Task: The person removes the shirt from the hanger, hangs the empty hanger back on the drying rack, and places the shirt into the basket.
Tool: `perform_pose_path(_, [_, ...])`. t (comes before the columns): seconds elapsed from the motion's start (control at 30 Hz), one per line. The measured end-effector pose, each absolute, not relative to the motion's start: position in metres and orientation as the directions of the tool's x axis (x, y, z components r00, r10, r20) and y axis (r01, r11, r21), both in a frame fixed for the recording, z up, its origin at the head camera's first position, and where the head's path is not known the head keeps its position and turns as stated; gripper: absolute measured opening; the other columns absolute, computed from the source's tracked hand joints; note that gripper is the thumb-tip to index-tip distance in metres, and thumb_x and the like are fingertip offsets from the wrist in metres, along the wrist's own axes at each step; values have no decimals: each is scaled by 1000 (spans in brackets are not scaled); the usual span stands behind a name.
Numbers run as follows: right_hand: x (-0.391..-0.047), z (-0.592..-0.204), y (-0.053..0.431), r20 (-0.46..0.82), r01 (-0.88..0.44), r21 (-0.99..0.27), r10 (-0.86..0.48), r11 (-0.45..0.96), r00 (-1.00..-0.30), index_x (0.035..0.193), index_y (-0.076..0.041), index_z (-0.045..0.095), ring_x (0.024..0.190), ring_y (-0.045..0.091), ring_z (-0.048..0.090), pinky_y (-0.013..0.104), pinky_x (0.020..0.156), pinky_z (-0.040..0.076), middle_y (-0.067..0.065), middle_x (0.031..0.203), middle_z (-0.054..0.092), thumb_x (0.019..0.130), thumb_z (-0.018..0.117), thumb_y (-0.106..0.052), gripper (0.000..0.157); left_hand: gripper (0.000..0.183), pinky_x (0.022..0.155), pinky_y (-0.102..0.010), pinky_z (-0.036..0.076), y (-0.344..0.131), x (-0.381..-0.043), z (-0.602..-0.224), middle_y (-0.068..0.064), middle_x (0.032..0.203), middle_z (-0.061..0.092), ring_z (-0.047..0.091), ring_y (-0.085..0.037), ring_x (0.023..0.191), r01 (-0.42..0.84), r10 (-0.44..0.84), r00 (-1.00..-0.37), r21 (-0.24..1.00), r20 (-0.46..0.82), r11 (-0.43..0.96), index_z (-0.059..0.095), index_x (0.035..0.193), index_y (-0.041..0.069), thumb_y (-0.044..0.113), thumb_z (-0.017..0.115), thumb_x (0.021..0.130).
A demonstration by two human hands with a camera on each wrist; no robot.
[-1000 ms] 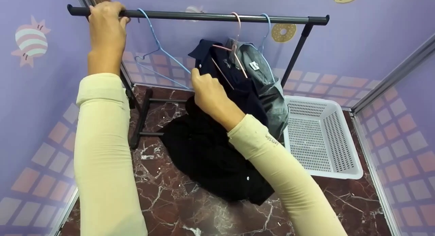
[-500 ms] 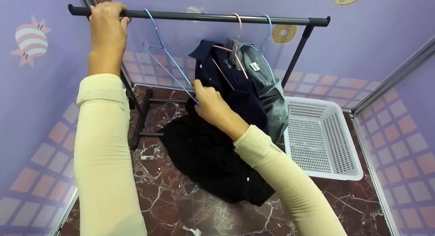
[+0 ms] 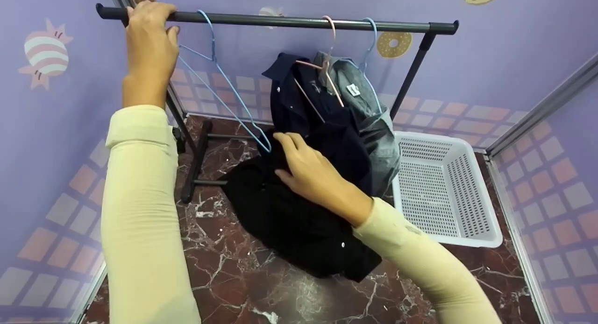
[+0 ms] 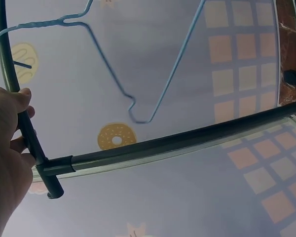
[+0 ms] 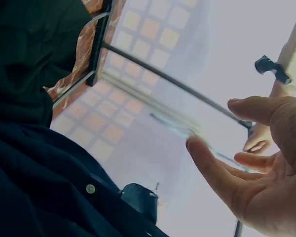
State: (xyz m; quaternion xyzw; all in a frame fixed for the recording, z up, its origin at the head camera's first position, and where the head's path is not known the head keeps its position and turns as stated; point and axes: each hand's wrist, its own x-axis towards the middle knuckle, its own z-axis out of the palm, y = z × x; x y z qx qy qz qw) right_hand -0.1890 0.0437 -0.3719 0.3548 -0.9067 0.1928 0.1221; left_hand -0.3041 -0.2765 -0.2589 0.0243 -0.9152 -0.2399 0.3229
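My left hand (image 3: 152, 39) grips the dark metal rail (image 3: 280, 20) of a clothes rack near its left end, fingers wrapped round it in the left wrist view. An unloaded blue wire hanger (image 3: 213, 48) hooks over the rail beside that hand, its frame slanting down to the right. Just right of the hanger's lower end is my right hand (image 3: 317, 172), above a black garment (image 3: 299, 235) on the floor. Its fingers (image 5: 212, 170) are spread and hold nothing. A navy shirt (image 3: 289, 109) on a pink hanger (image 3: 326, 65) hangs behind it.
A grey shirt (image 3: 376, 142) hangs on another blue hanger (image 3: 374, 37) at the rail's right. On the marbled floor (image 3: 219, 249) stands a white perforated basket (image 3: 483, 212). Patterned purple walls (image 3: 560, 81) enclose the rack. The rack's black foot (image 3: 198, 160) lies at left.
My right hand has let go of the blue hanger and moved down and to the right. The hanger has swung, its far corner now further left. My left hand keeps its hold on the rail.
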Motion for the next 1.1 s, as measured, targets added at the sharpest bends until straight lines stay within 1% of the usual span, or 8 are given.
perform_pose_path(0.2, [-175,-374,73,476,-779,-257,-627,571,-617,145,-4,50,134,24,56,35,113,48,12,145,55,94,75,-22,59,43,130,-34,1,-277,-300,-263,-8,156,52,27,-23,158,120,-150,-812,412,565,903,55,148,10,11,56,106])
perform_pose_path(0.3, [-171,-379,89,516,-806,-288,-626,517,-585,144,-3,52,139,20,52,32,119,41,10,147,54,96,73,-22,56,48,131,-37,-1,-277,-298,-264,-9,164,41,19,-24,160,118,-133,-824,396,550,911,48,154,10,15,54,106])
perform_pose_path(0.37, [-169,-383,99,541,-824,-308,-625,475,-562,144,-3,52,141,19,50,31,121,39,9,149,53,96,71,-21,55,52,130,-35,-3,-276,-297,-264,-8,166,36,15,-24,161,130,-126,-820,396,559,909,44,157,11,18,54,106])
perform_pose_path(0.57, [-164,-406,120,644,-882,-347,-603,319,-471,145,-1,52,143,25,50,38,121,41,13,153,51,92,71,-8,57,53,128,-25,1,-267,-286,-263,-6,166,38,20,-22,159,246,-70,-746,372,662,895,45,156,11,21,55,104])
perform_pose_path(0.73, [-158,-443,130,673,-908,-358,-614,216,-412,147,0,51,143,32,50,43,121,41,18,155,49,86,73,-1,65,54,130,-27,6,-252,-269,-269,-10,163,42,25,-25,158,355,11,-703,338,711,872,47,154,9,24,55,103])
perform_pose_path(0.93, [-153,-490,146,600,-893,-371,-667,255,-440,154,-5,46,145,31,47,39,123,38,16,161,43,89,73,-11,71,54,131,-38,16,-238,-248,-287,-20,157,48,34,-38,153,510,145,-590,227,794,830,48,152,2,26,56,103])
perform_pose_path(1.0, [-153,-506,151,574,-890,-364,-686,276,-448,155,-6,44,146,32,46,42,121,40,15,162,41,89,74,-16,74,55,131,-39,17,-235,-243,-293,-20,156,48,35,-39,152,533,167,-575,212,801,819,48,152,2,28,55,104])
perform_pose_path(1.1, [-152,-529,157,534,-895,-329,-722,301,-439,157,-6,41,148,35,43,55,117,42,17,164,38,88,77,-26,80,55,131,-42,19,-229,-236,-302,-20,156,49,36,-39,152,562,184,-561,208,807,800,49,151,2,30,56,103])
